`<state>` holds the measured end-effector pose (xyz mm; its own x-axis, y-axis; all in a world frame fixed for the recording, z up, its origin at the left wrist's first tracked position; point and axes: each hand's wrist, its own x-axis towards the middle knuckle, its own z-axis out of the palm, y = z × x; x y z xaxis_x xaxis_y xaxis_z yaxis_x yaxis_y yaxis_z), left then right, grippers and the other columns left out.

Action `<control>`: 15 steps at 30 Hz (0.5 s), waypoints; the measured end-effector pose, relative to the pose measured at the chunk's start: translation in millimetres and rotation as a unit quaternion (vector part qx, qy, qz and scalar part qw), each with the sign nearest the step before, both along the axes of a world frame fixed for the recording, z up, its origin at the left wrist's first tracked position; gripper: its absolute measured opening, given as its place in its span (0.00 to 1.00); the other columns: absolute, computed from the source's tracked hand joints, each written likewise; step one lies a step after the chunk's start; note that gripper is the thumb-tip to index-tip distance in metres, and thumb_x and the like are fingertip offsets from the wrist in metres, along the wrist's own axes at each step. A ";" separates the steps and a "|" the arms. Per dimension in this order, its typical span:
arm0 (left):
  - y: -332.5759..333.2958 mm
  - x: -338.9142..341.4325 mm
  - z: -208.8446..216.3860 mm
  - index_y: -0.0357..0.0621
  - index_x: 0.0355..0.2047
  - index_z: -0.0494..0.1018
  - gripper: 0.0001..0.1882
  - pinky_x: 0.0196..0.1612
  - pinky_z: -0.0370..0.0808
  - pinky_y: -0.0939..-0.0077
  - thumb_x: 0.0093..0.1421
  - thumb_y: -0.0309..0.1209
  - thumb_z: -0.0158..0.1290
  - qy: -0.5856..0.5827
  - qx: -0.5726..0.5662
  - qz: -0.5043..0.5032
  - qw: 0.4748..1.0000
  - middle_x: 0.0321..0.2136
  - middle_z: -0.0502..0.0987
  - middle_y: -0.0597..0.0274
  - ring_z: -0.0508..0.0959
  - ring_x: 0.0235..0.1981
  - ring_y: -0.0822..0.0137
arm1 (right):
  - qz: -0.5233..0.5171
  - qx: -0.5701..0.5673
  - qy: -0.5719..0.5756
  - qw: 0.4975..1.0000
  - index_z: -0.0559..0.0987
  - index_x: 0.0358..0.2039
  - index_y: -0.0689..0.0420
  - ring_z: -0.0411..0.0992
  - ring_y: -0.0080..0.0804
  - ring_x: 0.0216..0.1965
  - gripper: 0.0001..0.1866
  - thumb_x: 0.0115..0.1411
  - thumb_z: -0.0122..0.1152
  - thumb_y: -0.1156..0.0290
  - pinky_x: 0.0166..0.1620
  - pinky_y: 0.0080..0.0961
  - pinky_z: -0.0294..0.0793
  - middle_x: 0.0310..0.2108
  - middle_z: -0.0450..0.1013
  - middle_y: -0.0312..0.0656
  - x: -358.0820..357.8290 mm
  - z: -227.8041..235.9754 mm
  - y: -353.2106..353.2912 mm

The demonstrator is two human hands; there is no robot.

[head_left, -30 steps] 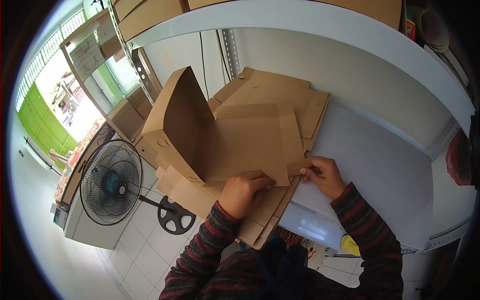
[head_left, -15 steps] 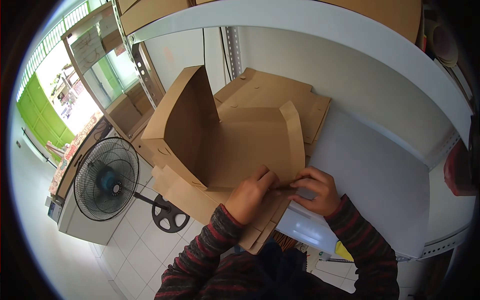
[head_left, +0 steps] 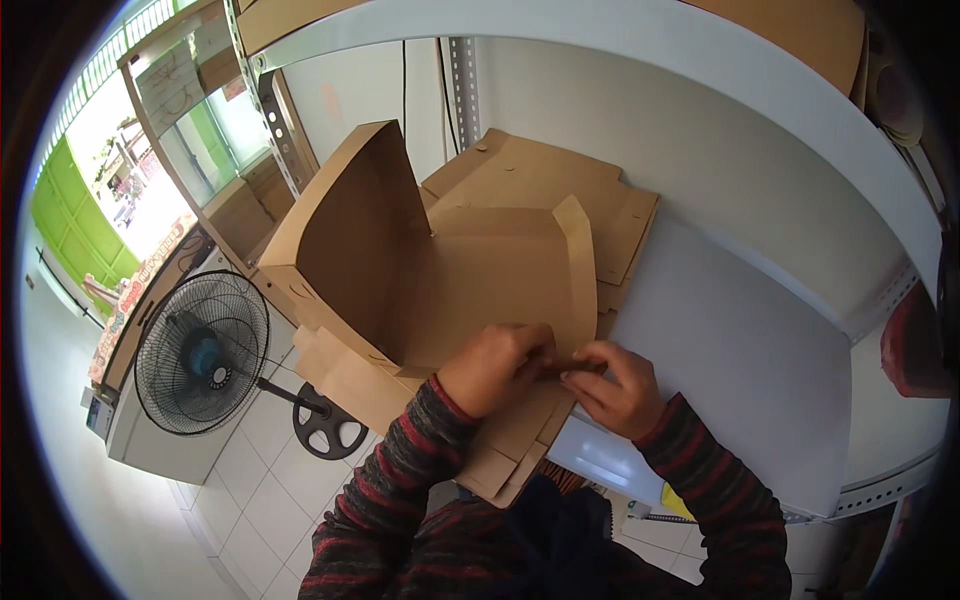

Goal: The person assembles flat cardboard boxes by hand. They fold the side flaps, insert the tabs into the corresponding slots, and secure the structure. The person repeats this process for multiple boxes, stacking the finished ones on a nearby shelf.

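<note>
A brown cardboard box (head_left: 490, 270), partly folded, lies on flat cardboard sheets. Its lid (head_left: 350, 220) stands raised at the left, and a flap sticks up at its far right corner. At the near right corner my left hand (head_left: 500, 365) pinches the box's front edge with bent fingers. My right hand (head_left: 618, 387) closes its thumb and fingers on the same corner from the right. The fingertips almost meet, and they hide the exact fold between them.
More flat cardboard blanks (head_left: 540, 170) are stacked behind and under the box, on a grey shelf surface (head_left: 730, 340). A white metal shelf beam (head_left: 600, 40) arches overhead. A standing fan (head_left: 205, 350) is at the left, over a tiled floor.
Both hands stay at the near right corner, with the right fingers now bunched more tightly on it. The whole scene has shifted slightly left in the view.
</note>
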<state>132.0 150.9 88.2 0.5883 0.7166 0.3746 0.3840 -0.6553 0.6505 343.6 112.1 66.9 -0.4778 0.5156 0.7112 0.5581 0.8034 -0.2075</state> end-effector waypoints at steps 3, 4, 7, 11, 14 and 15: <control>-4.4 2.4 -1.3 0.40 0.31 0.73 0.05 0.33 0.76 0.69 0.53 0.20 0.56 -0.005 0.009 0.002 1.000 0.26 0.79 0.56 0.82 0.31 0.58 | 0.031 0.046 -0.062 0.997 0.77 0.26 0.61 0.74 0.34 0.29 0.08 0.44 0.67 0.78 0.30 0.27 0.76 0.33 0.73 0.42 4.1 -0.4 2.4; -5.7 3.9 -0.8 0.40 0.31 0.73 0.05 0.33 0.76 0.69 0.53 0.20 0.56 0.001 0.022 0.008 1.000 0.25 0.79 0.56 0.82 0.30 0.58 | 0.032 0.056 -0.068 0.996 0.77 0.26 0.61 0.75 0.34 0.29 0.08 0.44 0.66 0.78 0.30 0.26 0.77 0.32 0.74 0.42 4.5 -0.8 1.6; -7.6 5.6 -1.7 0.40 0.30 0.73 0.05 0.32 0.76 0.69 0.52 0.20 0.56 -0.004 0.023 -0.009 1.000 0.25 0.79 0.57 0.82 0.29 0.58 | 0.039 0.088 -0.077 0.992 0.76 0.25 0.61 0.76 0.35 0.30 0.06 0.45 0.65 0.78 0.30 0.27 0.77 0.31 0.74 0.42 6.9 -2.3 -0.5; -14.5 9.7 7.7 0.40 0.29 0.72 0.05 0.32 0.77 0.69 0.52 0.20 0.55 0.034 0.054 0.023 0.998 0.24 0.79 0.57 0.82 0.29 0.57 | 0.055 0.131 -0.069 0.987 0.76 0.24 0.61 0.77 0.35 0.31 0.05 0.46 0.63 0.78 0.30 0.28 0.78 0.32 0.75 0.43 8.3 -4.1 -2.6; -13.2 11.5 6.5 0.40 0.29 0.72 0.05 0.31 0.77 0.69 0.51 0.20 0.55 0.025 0.049 0.029 0.998 0.23 0.79 0.56 0.82 0.28 0.57 | 0.049 0.129 -0.068 0.988 0.76 0.23 0.62 0.77 0.34 0.31 0.05 0.45 0.63 0.78 0.30 0.28 0.79 0.32 0.75 0.44 8.8 1.4 -4.6; -12.7 11.3 7.4 0.40 0.29 0.72 0.05 0.31 0.77 0.69 0.51 0.20 0.55 0.017 0.041 0.021 0.999 0.23 0.79 0.56 0.82 0.28 0.57 | 0.047 0.132 -0.066 0.988 0.76 0.23 0.62 0.77 0.34 0.31 0.05 0.46 0.63 0.78 0.30 0.28 0.79 0.32 0.75 0.44 9.2 1.4 -5.0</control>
